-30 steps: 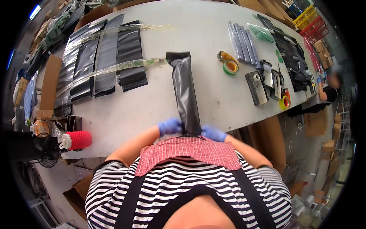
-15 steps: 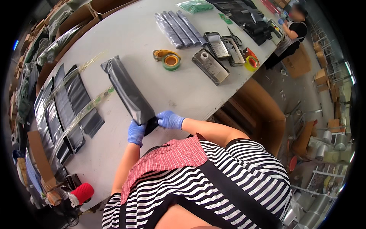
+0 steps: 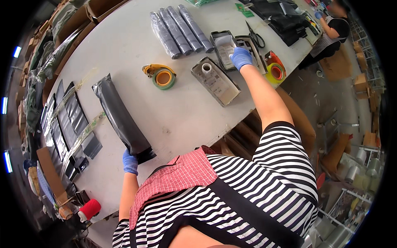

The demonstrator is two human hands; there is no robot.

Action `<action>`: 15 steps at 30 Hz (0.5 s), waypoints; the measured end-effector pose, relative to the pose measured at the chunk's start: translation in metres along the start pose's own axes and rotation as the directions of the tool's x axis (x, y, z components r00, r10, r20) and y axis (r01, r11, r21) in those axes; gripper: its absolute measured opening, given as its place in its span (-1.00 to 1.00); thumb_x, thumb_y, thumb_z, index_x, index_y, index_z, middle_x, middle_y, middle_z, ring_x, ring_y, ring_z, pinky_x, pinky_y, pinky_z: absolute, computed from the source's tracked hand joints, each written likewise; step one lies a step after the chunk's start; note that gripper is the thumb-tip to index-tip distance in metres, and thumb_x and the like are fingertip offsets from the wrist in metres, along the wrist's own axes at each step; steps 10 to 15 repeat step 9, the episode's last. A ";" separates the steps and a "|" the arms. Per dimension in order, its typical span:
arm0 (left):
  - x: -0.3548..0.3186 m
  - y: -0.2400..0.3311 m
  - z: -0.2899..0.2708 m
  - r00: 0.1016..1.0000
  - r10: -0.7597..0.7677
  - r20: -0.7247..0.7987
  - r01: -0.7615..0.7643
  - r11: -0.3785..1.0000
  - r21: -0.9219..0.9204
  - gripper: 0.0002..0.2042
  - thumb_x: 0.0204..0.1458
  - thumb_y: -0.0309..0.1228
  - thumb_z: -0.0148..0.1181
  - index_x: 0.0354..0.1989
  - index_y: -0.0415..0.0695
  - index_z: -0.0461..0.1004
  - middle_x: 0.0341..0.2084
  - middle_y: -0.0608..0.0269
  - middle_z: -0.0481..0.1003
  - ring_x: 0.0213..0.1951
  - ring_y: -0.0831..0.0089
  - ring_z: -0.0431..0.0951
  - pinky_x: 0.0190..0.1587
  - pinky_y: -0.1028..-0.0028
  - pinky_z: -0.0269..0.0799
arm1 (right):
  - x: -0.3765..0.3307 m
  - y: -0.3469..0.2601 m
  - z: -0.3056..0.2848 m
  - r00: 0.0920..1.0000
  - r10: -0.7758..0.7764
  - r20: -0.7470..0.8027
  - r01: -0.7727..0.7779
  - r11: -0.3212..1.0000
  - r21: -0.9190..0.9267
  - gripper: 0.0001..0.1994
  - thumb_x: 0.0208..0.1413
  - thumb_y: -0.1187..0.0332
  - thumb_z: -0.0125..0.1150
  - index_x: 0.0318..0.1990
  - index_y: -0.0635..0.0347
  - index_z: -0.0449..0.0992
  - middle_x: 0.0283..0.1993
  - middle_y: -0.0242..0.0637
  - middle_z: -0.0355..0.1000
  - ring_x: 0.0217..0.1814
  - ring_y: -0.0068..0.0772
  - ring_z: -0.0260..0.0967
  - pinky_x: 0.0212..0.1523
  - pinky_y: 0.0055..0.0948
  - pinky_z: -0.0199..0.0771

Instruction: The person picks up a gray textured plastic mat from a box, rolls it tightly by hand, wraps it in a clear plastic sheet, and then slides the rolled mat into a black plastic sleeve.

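Note:
A long black plastic-wrapped package (image 3: 124, 118) lies slantwise on the table. At its near end, my left hand (image 3: 130, 161) is closed on the black plastic, with some of its fingers hidden beneath. My right hand (image 3: 241, 58) reaches over an open box of white labels (image 3: 223, 48). Its fingers are bent together at the box's near right edge, and what they pinch is too small to make out. Close by stands another open box (image 3: 221, 89) with labels and a small white roll (image 3: 206, 68) in it. A narrow tray (image 3: 259, 62) sits partly behind my right hand.
An orange tape dispenser (image 3: 162, 77) and a red one with yellow tape (image 3: 274, 71) rest on the table (image 3: 178, 118). Scissors (image 3: 257, 36), grey rolls (image 3: 180, 31) and flat black packages (image 3: 70, 111) lie around. A co-worker (image 3: 336, 31) stands at the far right. Red twine (image 3: 89, 209) is near left.
My right hand has left the package's near end and moved right and away to the label box. My left hand stays on the package. The view has shifted slightly.

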State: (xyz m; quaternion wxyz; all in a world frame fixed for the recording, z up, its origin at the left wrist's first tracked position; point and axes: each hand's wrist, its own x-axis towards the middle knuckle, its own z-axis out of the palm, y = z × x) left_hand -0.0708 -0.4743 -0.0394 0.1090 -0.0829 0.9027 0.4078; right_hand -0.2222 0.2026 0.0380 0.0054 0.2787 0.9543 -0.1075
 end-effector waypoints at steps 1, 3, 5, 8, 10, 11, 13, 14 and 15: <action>-0.001 0.003 0.001 1.000 -0.004 -0.002 0.004 1.000 0.004 -0.74 0.12 -0.53 0.16 0.00 -0.25 0.54 -0.26 0.15 0.64 -0.25 0.43 0.54 -0.12 0.37 0.46 | 0.008 -0.002 0.005 1.000 0.001 0.029 0.000 0.999 -0.033 -0.69 0.06 0.19 0.29 -0.12 0.18 0.61 -0.02 -0.01 0.55 0.03 0.06 0.51 0.05 -0.13 0.53; -0.003 0.000 0.001 1.000 -0.014 -0.010 0.014 1.000 0.025 -0.74 0.13 -0.54 0.15 0.00 -0.25 0.53 -0.27 0.18 0.63 -0.25 0.44 0.53 -0.13 0.39 0.46 | 0.017 -0.008 0.015 0.996 0.004 0.088 0.005 0.995 -0.097 -0.70 0.06 0.20 0.29 -0.11 0.17 0.61 -0.01 0.02 0.54 0.06 0.05 0.51 0.06 -0.11 0.53; -0.003 -0.010 -0.003 0.999 -0.027 -0.021 0.028 0.998 0.058 -0.75 0.14 -0.53 0.15 0.00 -0.26 0.53 -0.26 0.20 0.63 -0.25 0.45 0.52 -0.13 0.40 0.46 | 0.022 -0.011 0.018 0.996 -0.020 0.088 0.027 0.997 -0.075 -0.70 0.05 0.19 0.32 -0.13 0.17 0.62 -0.03 0.02 0.55 0.05 0.02 0.52 0.06 -0.11 0.54; 0.004 0.000 0.005 0.999 -0.041 -0.003 0.041 0.999 0.026 -0.74 0.16 -0.51 0.15 0.02 -0.24 0.53 -0.25 0.20 0.63 -0.25 0.46 0.51 -0.13 0.41 0.46 | 0.024 0.005 0.013 0.997 0.027 0.079 -0.022 0.998 -0.067 -0.68 0.03 0.17 0.36 -0.13 0.15 0.62 -0.04 0.06 0.55 0.06 0.01 0.53 0.07 -0.14 0.55; 0.000 -0.002 0.005 0.999 -0.051 -0.011 0.052 0.998 0.022 -0.74 0.16 -0.51 0.15 0.02 -0.24 0.53 -0.25 0.20 0.63 -0.25 0.46 0.51 -0.13 0.41 0.46 | 0.025 0.001 0.013 0.995 0.020 0.096 -0.012 0.997 -0.074 -0.66 0.01 0.16 0.38 -0.12 0.14 0.62 -0.04 0.10 0.55 0.06 0.01 0.52 0.08 -0.15 0.55; 0.000 -0.002 0.005 0.999 -0.051 -0.011 0.052 0.998 0.022 -0.74 0.16 -0.51 0.15 0.02 -0.24 0.53 -0.25 0.20 0.63 -0.25 0.46 0.51 -0.13 0.41 0.46 | 0.025 0.001 0.013 0.995 0.020 0.096 -0.012 0.997 -0.074 -0.66 0.01 0.16 0.38 -0.12 0.14 0.62 -0.04 0.10 0.55 0.06 0.01 0.52 0.08 -0.15 0.55; 0.000 -0.002 0.005 0.999 -0.051 -0.011 0.052 0.998 0.022 -0.74 0.16 -0.51 0.15 0.02 -0.24 0.53 -0.25 0.20 0.63 -0.25 0.46 0.51 -0.13 0.41 0.46 | 0.025 0.001 0.013 0.995 0.020 0.096 -0.012 0.997 -0.074 -0.66 0.01 0.16 0.38 -0.12 0.14 0.62 -0.04 0.10 0.55 0.06 0.01 0.52 0.08 -0.15 0.55; 0.000 -0.002 0.005 0.999 -0.051 -0.011 0.052 0.998 0.022 -0.74 0.16 -0.51 0.15 0.02 -0.24 0.53 -0.25 0.20 0.63 -0.25 0.46 0.51 -0.13 0.41 0.46 | 0.025 0.001 0.013 0.995 0.020 0.096 -0.012 0.997 -0.074 -0.66 0.01 0.16 0.38 -0.12 0.14 0.62 -0.04 0.10 0.55 0.06 0.01 0.52 0.08 -0.15 0.55; 0.000 -0.002 0.005 0.999 -0.051 -0.011 0.052 0.998 0.022 -0.74 0.16 -0.51 0.15 0.02 -0.24 0.53 -0.25 0.20 0.63 -0.25 0.46 0.51 -0.13 0.41 0.46 | 0.025 0.001 0.013 0.995 0.020 0.096 -0.012 0.997 -0.074 -0.66 0.01 0.16 0.38 -0.12 0.14 0.62 -0.04 0.10 0.55 0.06 0.01 0.52 0.08 -0.15 0.55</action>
